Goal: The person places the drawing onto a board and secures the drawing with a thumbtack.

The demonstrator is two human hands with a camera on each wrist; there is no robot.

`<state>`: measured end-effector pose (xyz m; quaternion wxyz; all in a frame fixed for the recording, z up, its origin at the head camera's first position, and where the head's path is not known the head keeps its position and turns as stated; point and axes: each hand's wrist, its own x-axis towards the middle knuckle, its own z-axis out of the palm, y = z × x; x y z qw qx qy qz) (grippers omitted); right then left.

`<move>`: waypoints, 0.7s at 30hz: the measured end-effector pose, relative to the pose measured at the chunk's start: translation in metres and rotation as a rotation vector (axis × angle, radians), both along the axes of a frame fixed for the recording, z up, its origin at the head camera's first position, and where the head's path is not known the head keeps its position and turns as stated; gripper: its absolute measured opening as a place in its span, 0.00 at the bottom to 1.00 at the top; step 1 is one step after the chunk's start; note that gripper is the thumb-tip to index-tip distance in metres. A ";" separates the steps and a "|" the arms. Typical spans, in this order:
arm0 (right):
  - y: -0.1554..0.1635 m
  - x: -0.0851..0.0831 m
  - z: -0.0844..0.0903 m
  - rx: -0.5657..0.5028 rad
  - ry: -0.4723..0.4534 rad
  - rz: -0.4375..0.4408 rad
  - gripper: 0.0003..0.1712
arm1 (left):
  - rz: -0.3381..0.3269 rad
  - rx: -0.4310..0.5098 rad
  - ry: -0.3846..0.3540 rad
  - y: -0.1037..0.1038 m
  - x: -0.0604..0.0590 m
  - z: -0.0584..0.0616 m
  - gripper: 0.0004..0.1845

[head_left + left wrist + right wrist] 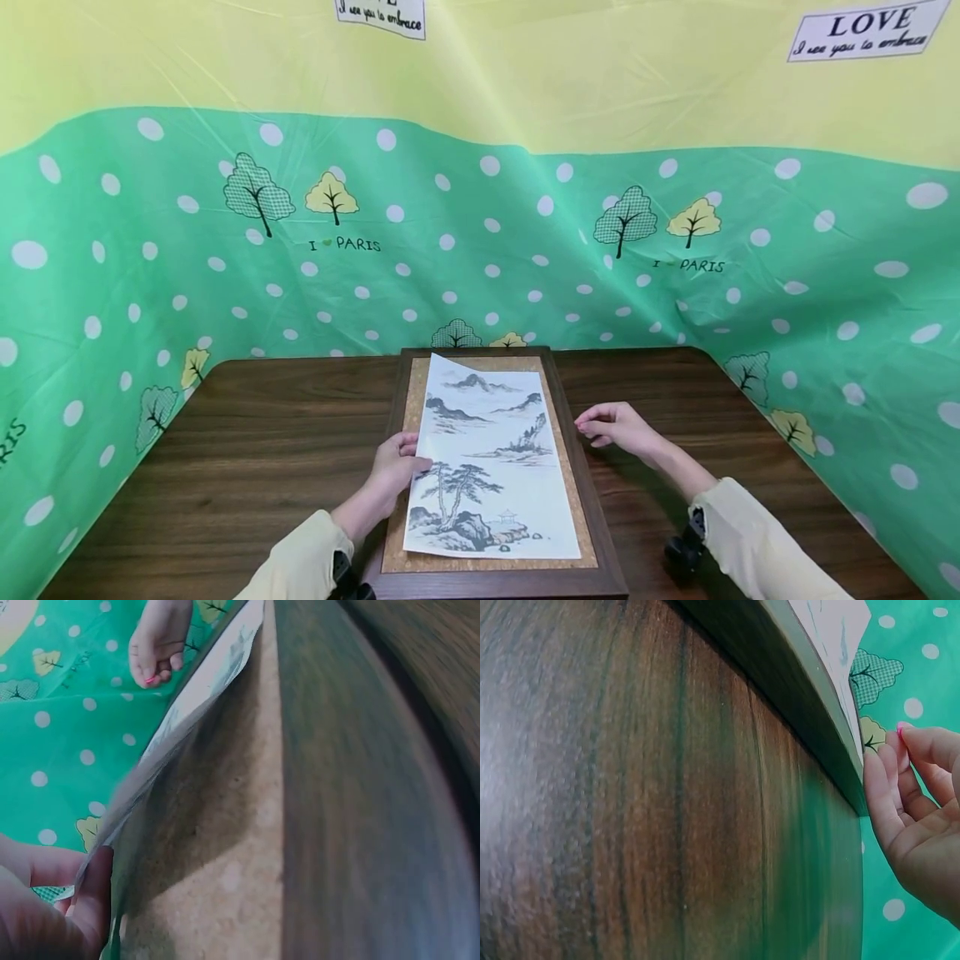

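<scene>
A sheet of white paper with an ink landscape of pines, rocks and mountains (487, 429) lies over a cork board (487, 564) with a dark wooden frame (597, 508). My left hand (396, 468) pinches the paper's left edge, thumb on top. In the left wrist view that edge bows up off the cork, which shows shaded below. My right hand (621, 428) is just beyond the frame's right side, fingers bent and fingertips together. A small pink thing (902, 728) shows at those fingertips in the right wrist view, its kind too small to tell.
The board lies on a dark brown wooden table (247, 442). A green and yellow dotted cloth (450, 250) hangs behind the table and along its sides. Both wrists carry black camera straps (696, 533) over cream sleeves.
</scene>
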<state>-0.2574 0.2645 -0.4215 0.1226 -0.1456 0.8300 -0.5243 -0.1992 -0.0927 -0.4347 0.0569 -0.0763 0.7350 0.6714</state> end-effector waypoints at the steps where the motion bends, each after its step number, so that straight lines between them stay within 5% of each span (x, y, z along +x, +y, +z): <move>1: -0.001 0.000 0.000 0.004 0.002 0.005 0.17 | 0.008 -0.024 0.001 -0.001 0.000 -0.001 0.24; 12: -0.010 -0.003 0.001 0.009 0.001 0.022 0.16 | 0.049 -0.144 0.018 0.000 0.005 -0.001 0.24; 21: -0.021 -0.009 0.007 -0.031 0.015 0.045 0.17 | -0.024 -0.167 0.009 -0.011 0.008 0.007 0.25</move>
